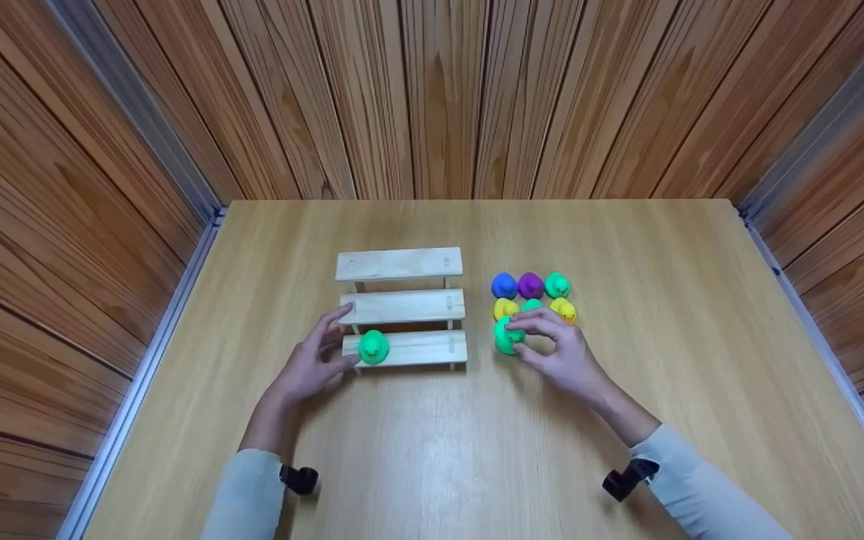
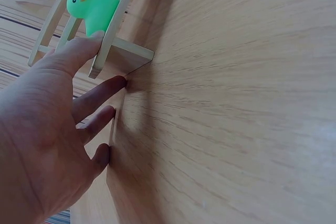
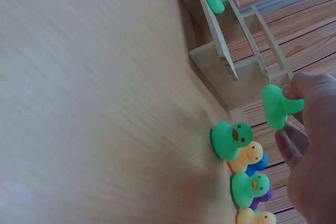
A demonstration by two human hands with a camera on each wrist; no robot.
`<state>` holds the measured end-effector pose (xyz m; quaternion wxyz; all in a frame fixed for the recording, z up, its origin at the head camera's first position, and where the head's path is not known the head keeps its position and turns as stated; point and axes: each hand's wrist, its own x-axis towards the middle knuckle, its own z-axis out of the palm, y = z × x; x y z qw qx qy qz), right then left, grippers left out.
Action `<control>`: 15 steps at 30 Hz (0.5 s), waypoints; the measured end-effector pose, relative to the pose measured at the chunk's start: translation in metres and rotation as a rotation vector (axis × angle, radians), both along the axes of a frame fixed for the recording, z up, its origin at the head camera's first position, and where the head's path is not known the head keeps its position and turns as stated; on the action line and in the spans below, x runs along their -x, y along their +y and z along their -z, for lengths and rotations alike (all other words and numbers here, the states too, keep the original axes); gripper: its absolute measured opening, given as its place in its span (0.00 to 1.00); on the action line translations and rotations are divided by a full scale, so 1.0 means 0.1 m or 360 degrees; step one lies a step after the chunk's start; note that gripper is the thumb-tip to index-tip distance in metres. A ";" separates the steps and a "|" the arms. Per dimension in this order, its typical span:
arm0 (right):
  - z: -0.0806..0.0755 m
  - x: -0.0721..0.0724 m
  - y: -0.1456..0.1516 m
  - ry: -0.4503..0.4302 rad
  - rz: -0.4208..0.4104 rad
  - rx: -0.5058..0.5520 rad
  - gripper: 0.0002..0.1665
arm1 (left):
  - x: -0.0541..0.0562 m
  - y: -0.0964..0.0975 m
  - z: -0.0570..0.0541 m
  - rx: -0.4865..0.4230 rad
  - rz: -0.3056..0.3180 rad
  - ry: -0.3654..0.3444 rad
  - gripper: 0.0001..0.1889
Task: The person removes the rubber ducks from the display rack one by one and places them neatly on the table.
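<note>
A pale wooden three-step stand (image 1: 424,348) has a green rubber duck (image 1: 373,347) near the left end of its lowest step. Beside that end is my left hand (image 1: 312,364), fingers spread, with the thumb (image 2: 84,51) at the front board's edge close to the duck. My right hand (image 1: 563,356) pinches another green duck (image 3: 275,107) between thumb and fingertips, raised above the duck group. Below it on the table sits one more green duck (image 3: 226,141), mostly covered by the held one in the head view.
Behind the right hand, ducks stand in rows: blue (image 1: 504,285), purple (image 1: 530,285) and green (image 1: 556,285) at the back, with yellow (image 1: 563,309), green and yellow ones in front. Wood-panelled walls (image 1: 439,97) border the table (image 1: 664,300).
</note>
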<state>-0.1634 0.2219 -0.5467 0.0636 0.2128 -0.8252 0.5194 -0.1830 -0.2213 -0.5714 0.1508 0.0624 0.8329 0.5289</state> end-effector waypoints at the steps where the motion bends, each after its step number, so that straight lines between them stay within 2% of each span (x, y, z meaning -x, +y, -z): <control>1: 0.00 0.00 0.02 0.0003 0.0007 -0.0003 0.20 | 0.00 0.00 0.01 0.0000 -0.0001 -0.0003 0.46; 15: 0.09 0.03 0.31 0.0113 0.0054 -0.0035 0.21 | 0.01 0.01 0.02 0.0003 -0.0020 0.0045 0.46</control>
